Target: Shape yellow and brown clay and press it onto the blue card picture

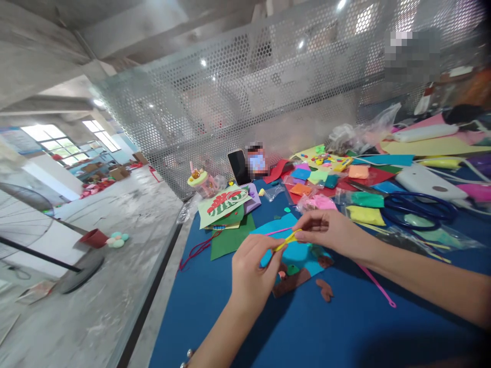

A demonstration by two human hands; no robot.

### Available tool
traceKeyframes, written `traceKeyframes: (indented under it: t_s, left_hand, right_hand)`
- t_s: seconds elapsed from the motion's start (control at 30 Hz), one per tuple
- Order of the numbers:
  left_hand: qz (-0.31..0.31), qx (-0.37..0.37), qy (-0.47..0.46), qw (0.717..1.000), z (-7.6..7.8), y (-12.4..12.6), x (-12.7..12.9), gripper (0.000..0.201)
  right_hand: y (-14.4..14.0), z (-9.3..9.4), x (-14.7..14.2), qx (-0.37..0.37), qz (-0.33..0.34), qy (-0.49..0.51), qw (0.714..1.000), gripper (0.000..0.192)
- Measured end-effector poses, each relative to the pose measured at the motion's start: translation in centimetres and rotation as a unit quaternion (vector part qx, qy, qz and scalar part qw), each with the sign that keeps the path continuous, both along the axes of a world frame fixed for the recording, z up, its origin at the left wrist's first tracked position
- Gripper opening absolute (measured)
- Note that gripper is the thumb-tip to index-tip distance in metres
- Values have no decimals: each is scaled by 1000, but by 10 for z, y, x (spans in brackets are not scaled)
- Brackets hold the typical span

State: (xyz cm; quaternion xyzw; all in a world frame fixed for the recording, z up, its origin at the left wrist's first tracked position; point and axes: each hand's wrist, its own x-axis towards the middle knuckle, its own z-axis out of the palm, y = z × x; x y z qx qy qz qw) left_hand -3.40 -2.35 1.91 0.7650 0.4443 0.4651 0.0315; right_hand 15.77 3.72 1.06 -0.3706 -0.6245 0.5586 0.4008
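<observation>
Closest to us, our left hand [251, 271] rises from the bottom edge with its fingers curled in, thumb and forefinger pinched on one end of a thin yellow strip [288, 240]. Our right hand [330, 230] comes in from the right, fingers likewise closed, pinching the strip's other end, so the strip hangs between our hands just above the tabletop [245, 317], which is covered in blue.

Under our hands lies a light blue sheet [297, 253] with a brown cut-out [290, 282] at its near edge and a smaller brown scrap [325, 289] beside it. A pink cord [378, 286] trails from under our right wrist toward the near right.

Further out, a dark green sheet [230, 237] sits left of the blue one, with a pale green card bearing a red design [224, 203] on top of it. To the right lie blue-handled scissors [418, 208] among small bags of coloured material [364, 207].

Beyond these, a phone [238, 166] stands propped upright, a pink cup [199, 181] to its left. A perforated metal screen [268, 87] closes off the far side of the tabletop.
</observation>
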Motion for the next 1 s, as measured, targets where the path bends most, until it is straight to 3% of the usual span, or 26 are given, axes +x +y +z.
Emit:
traceKeyframes:
  t_s: [0.07,0.13,0.2,0.23,0.3,0.37,0.47,0.7,0.73,0.8,0.87,0.9,0.93,1.0]
  left_hand:
    - [60,-29,-38,997,2,-4,-13,5]
    - [125,-64,-73,987,1,-8,-29,7]
    - [146,-98,-79,981,-2,-11,-41,10]
    - [142,-113,-74,981,-3,-12,-44,13]
    - [116,-133,-57,983,-6,-13,-42,16]
    - [78,-140,-45,986,-7,-12,-33,14]
    - [40,-152,-64,985,-5,-9,-16,11]
    - [22,-217,-139,966,-2,-2,5,6]
    - [15,-214,-132,968,-3,-1,8,5]
    - [-1,-170,-83,982,-4,0,16,7]
    - [-37,-54,28,997,-5,4,27,12]
    - [-58,18,98,993,-5,5,35,15]
    - [-75,91,165,979,-6,7,43,18]
    - [-69,182,241,951,-7,10,61,25]
  right_hand:
    - [4,2,20,19,-39,-20,999,24]
    - [7,1,46,109,-138,-102,979,26]
    - [6,-3,71,144,-174,-149,963,22]
    - [4,-8,82,201,-176,-215,939,21]
    - [-2,-22,98,286,-117,-300,903,29]
    - [-8,-39,105,301,-30,-358,883,34]
    - [-14,-56,110,326,2,-376,867,36]
    - [-9,-44,110,428,-12,-377,821,26]
    - [-9,-41,105,420,-10,-368,829,24]
    - [-11,-31,89,350,-9,-319,881,21]
    - [-15,-17,64,187,-14,-176,966,30]
    - [-17,-9,50,95,-12,-34,995,36]
    - [-18,1,36,-5,-8,107,994,42]
    - [-15,21,13,-176,-15,279,944,45]
